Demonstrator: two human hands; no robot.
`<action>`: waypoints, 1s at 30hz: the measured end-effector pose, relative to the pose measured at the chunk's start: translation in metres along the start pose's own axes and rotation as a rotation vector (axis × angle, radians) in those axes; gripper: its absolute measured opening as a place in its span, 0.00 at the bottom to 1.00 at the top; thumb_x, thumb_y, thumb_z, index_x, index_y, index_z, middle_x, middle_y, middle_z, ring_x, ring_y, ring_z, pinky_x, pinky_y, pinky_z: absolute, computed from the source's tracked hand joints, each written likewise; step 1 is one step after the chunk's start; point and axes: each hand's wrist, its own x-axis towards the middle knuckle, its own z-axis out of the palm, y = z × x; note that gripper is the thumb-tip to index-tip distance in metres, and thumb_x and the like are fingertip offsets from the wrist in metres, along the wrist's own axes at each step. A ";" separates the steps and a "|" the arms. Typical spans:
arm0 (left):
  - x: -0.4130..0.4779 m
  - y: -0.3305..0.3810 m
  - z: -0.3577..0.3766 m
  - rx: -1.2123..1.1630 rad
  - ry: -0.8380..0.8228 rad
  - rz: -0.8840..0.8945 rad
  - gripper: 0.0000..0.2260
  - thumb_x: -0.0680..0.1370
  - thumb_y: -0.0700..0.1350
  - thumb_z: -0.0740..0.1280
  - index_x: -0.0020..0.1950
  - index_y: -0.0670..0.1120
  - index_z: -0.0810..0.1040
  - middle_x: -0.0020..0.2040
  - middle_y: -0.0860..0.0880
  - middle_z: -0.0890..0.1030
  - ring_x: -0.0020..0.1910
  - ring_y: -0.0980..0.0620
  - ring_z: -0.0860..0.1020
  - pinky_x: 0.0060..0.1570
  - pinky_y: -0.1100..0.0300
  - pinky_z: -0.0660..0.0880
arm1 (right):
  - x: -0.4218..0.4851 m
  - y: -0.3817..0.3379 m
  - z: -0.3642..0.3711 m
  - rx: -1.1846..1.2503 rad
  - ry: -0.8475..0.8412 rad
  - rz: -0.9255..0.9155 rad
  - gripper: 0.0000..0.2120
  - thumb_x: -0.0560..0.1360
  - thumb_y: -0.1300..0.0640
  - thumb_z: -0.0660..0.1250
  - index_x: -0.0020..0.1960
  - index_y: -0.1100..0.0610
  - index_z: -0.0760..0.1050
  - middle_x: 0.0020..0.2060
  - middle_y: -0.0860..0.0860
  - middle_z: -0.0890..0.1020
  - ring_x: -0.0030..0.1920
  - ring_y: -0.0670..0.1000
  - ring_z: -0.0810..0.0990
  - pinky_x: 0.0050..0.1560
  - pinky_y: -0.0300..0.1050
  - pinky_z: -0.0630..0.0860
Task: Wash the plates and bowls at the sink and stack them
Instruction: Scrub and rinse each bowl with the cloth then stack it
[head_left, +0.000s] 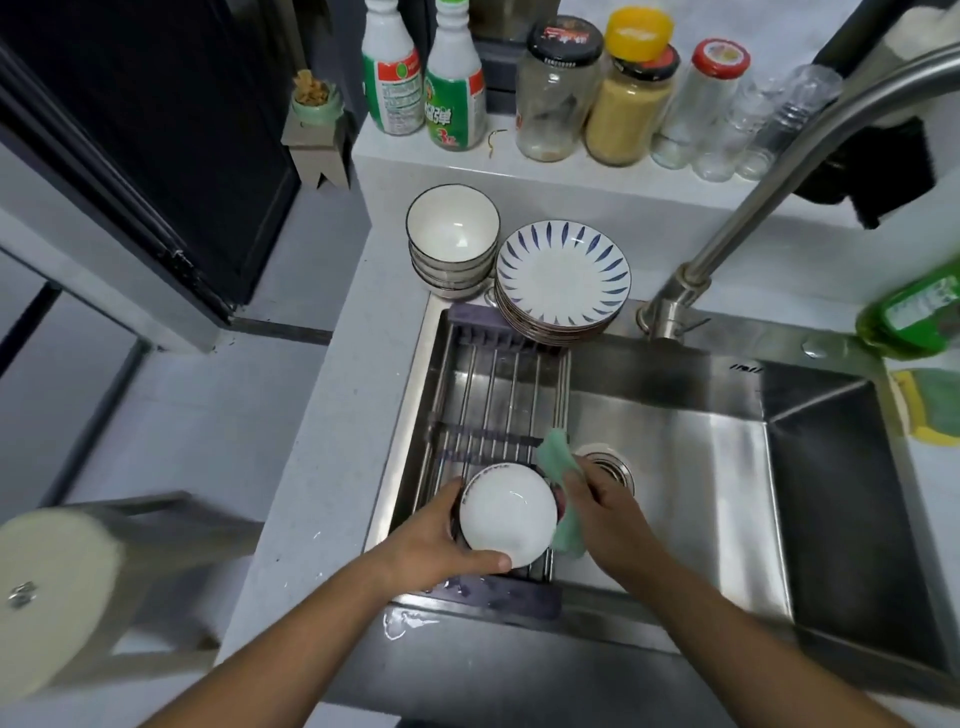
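My left hand (441, 540) grips a white bowl (506, 514) by its rim, holding it over the front of the wire rack (483, 410) that spans the left side of the steel sink (701, 467). My right hand (597, 499) holds a green cloth (558, 462) against the bowl's right side. Behind the sink, a stack of white dark-rimmed bowls (452, 234) stands on the counter. Next to it on the right lies a stack of plates (563, 275) with blue leaf-shaped strokes.
The faucet (753, 208) arches over the sink from the back right. A green detergent bottle (914, 312) and a yellow-green sponge (930, 410) lie at the right edge. Bottles and jars (561, 88) line the back ledge. A drain (610, 462) sits mid-sink.
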 end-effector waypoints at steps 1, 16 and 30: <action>0.002 -0.003 0.001 0.000 0.005 0.008 0.35 0.70 0.43 0.82 0.66 0.62 0.66 0.63 0.64 0.74 0.61 0.67 0.74 0.49 0.80 0.70 | -0.001 -0.001 0.002 0.001 0.002 -0.002 0.13 0.84 0.57 0.59 0.53 0.41 0.77 0.42 0.39 0.83 0.41 0.38 0.78 0.45 0.34 0.74; 0.012 -0.017 0.022 0.078 0.191 0.056 0.55 0.68 0.36 0.82 0.83 0.60 0.52 0.70 0.57 0.70 0.70 0.49 0.71 0.54 0.60 0.82 | -0.008 0.007 0.006 0.069 0.044 0.062 0.13 0.84 0.55 0.59 0.48 0.42 0.79 0.51 0.58 0.82 0.46 0.51 0.78 0.55 0.55 0.77; 0.012 -0.026 0.020 0.200 0.222 0.146 0.56 0.68 0.39 0.82 0.84 0.60 0.48 0.81 0.58 0.60 0.75 0.50 0.66 0.45 0.75 0.77 | -0.008 0.009 0.016 0.163 0.083 0.115 0.14 0.83 0.55 0.59 0.46 0.46 0.81 0.44 0.56 0.83 0.43 0.51 0.78 0.47 0.53 0.77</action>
